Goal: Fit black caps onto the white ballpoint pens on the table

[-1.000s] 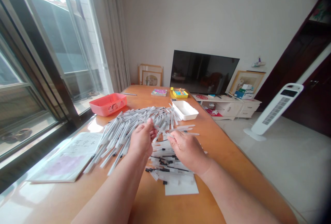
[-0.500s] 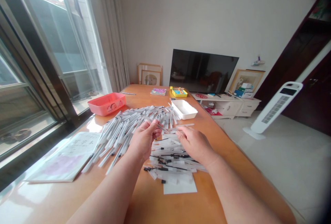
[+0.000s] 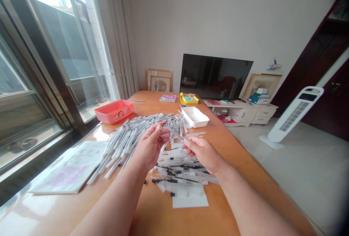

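Note:
A thin clear pen slants between my two hands above the table. Its right end is pinched by my right hand, thumb on top. My left hand has its fingers curled and its thumb pressed in at the pen's left end; exactly how it grips there is partly hidden. Behind and left of my left hand spreads a large heap of clear pens, some with black ends. Under my right hand lies a second pile of whitish caps and black pen parts, partly on a white sheet.
A red plastic basket stands at the left edge and a white tray at the right. A notebook lies at left. Farther back are a yellow box and a book. A tower fan stands on the floor.
My right hand has shifted slightly down and left and now pinches the pen's end. The pen between my hands shows more fully. The view has tilted a little.

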Demonstrator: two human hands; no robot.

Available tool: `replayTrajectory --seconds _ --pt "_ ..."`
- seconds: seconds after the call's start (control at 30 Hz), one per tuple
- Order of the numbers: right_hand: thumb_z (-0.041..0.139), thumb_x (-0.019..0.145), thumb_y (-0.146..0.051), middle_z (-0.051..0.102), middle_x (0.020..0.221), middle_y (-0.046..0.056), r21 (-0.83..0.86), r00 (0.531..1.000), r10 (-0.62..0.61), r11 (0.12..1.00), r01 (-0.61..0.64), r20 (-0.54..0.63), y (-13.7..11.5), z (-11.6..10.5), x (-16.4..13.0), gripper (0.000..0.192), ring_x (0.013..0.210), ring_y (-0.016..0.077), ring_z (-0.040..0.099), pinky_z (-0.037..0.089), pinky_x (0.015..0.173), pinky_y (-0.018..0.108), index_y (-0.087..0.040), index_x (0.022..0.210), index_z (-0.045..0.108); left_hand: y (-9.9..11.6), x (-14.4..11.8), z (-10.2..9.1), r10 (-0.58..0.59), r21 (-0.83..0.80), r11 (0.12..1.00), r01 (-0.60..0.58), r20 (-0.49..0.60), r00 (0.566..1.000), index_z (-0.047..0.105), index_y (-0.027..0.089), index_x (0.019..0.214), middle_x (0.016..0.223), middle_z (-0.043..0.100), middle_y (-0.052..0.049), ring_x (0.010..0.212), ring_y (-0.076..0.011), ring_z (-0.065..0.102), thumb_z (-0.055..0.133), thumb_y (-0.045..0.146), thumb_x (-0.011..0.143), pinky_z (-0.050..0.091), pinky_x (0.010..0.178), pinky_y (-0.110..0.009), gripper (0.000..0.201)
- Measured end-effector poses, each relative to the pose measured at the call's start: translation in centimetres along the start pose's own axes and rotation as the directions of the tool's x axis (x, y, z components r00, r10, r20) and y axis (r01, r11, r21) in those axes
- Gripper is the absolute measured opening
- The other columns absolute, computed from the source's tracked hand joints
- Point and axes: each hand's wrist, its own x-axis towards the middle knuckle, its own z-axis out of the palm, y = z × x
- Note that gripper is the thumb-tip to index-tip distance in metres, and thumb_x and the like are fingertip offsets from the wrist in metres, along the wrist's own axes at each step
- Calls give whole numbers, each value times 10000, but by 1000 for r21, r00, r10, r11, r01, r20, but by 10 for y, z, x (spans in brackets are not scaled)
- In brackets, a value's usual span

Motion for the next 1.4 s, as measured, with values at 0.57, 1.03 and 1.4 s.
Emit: replayTrajectory --seconds 0.57,1.03,1.4 --pt "799 776 -552 563 594 -5 485 975 174 870 -85 -142 6 -18 13 415 500 73 404 271 450 223 -154 751 689 -4 5 -8 144 520 836 -174 99 985 637 170 898 835 699 -45 755 -157 637 697 492 873 507 757 -289 329" --pt "834 764 -385 594 672 8 488 991 62 873 4 -119 2 -20 9 296 575 82 450 325 513 220 -159 714 649 -7 1 -5 208 820 531 -213 118 971 444 213 625 580 493 14 596 -144 460 425 492 997 378 632 -285 465" --pt "822 748 -324 600 673 -3 484 986 34 874 51 -166 2 -22 8 229 602 96 470 352 612 256 -162 747 660 -8 -3 -2 52 741 657 -139 140 989 557 195 717 659 608 -8 616 -144 541 453 607 963 442 629 -265 491"
